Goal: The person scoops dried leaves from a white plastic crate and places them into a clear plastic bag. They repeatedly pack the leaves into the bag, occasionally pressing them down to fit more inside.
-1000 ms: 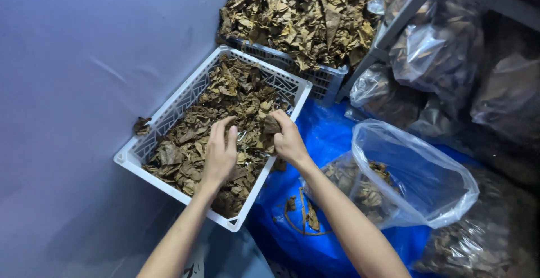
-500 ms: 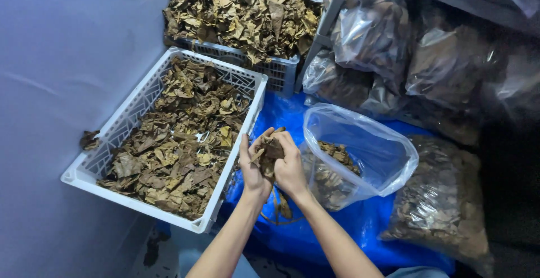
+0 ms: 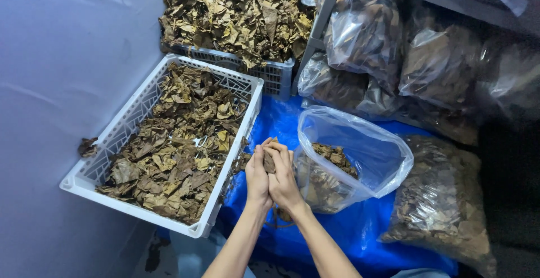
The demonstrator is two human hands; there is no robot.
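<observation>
From the head view, my left hand (image 3: 257, 175) and my right hand (image 3: 283, 178) are pressed together palm to palm, clamped on a clump of dried leaves (image 3: 269, 162) that shows dark between my fingers. My hands sit over the blue tarp (image 3: 343, 230), between two containers. At nine o'clock from them lies a white slatted plastic crate (image 3: 115, 137), tilted against the pale wall (image 3: 56, 75), holding a loose layer of brown dried leaves. At three o'clock, just beside my right hand, stands an open clear plastic bag (image 3: 360, 154) with its mouth rolled wide and a shallow heap of the same leaves in its bottom. At twelve o'clock, further back, a grey crate (image 3: 264, 75) is piled high with crumpled dried leaves that spill past its rim. At one to two o'clock, a metal shelf frame (image 3: 323, 14) carries several filled clear bags (image 3: 433, 59) of leaves, stacked close together. At four o'clock, a sealed bag of leaves (image 3: 444, 199) lies on its side at the edge of the tarp. A few stray leaf scraps lie on the tarp under my wrists, and one leaf (image 3: 87, 146) rests against the wall beside the white crate.
</observation>
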